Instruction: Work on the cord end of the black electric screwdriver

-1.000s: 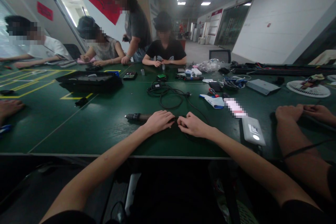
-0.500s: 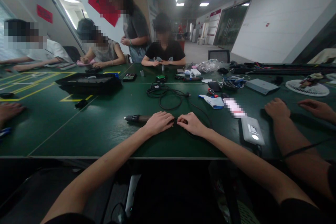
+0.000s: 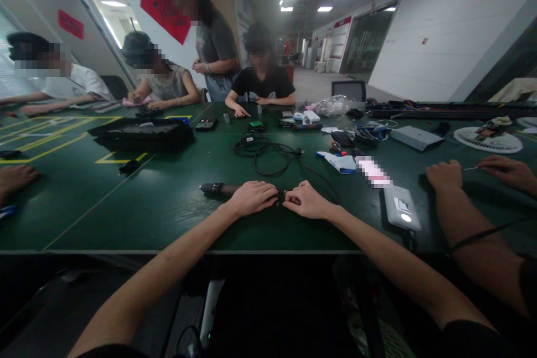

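On the green table lies a dark, straight tool, which looks like an electric screwdriver, its narrow chuck-like nose pointing left. My left hand is closed over its rear part from above, with the fingers bent down over the body. Just to the right, my right hand is pinched at the tool's tail end; what its fingertips hold is too small and dark to make out. A gap of a few centimetres separates the two hands. A black cord loops on the table behind them, and one strand runs down behind my right hand.
To the right lie a blue-and-white packet, a blurred-out phone and a white box-shaped device. A co-worker's hands hold a thin tool at far right. A black tray stands at left. Several people sit across the table.
My left hand and the tool have barely shifted. My right fingers have curled slightly differently at the tail end. At far right, a thin tool now shows between the co-worker's hands.
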Demonstrator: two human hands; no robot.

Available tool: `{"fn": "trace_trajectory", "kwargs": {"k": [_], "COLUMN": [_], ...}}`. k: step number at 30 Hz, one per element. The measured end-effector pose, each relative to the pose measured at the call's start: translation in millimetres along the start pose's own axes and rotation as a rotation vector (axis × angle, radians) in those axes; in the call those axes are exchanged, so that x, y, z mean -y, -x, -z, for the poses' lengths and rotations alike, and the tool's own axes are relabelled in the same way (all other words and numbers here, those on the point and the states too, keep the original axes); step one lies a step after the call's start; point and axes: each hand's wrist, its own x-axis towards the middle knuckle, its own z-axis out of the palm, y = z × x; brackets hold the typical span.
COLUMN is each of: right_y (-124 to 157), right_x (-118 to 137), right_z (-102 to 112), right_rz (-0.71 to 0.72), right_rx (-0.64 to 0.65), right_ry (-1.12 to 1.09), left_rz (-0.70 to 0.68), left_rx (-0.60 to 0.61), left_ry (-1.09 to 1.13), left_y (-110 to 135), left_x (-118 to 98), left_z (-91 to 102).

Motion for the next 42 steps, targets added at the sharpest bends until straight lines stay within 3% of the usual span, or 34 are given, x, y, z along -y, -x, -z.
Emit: {"fn": "trace_trajectory", "kwargs": {"k": [14,27,36,42], "right_y": [-1,5,4,-6], "right_x": [-5,2,4,-3], "right_z": [-10,1,2,0], "right_rz": [-0.058,0.051,0.091,0.041], "right_rx": [-0.124,-0.035,-0.159,-0.146], "right_ry": [-0.084,-0.019,0.035,-0.023], "left_rz": [0.065,0.03,0.024,0.068], "left_rx": [0.021,-0.004,-0.008,-0.015], "left_ry": [-0.039,-0.02,-0.002,0.019], "left_y": [-5,-4,-4,-5], "left_x": [-12,-11,-9,-10], "left_z": [5.7,5.7,5.9,5.5]}}
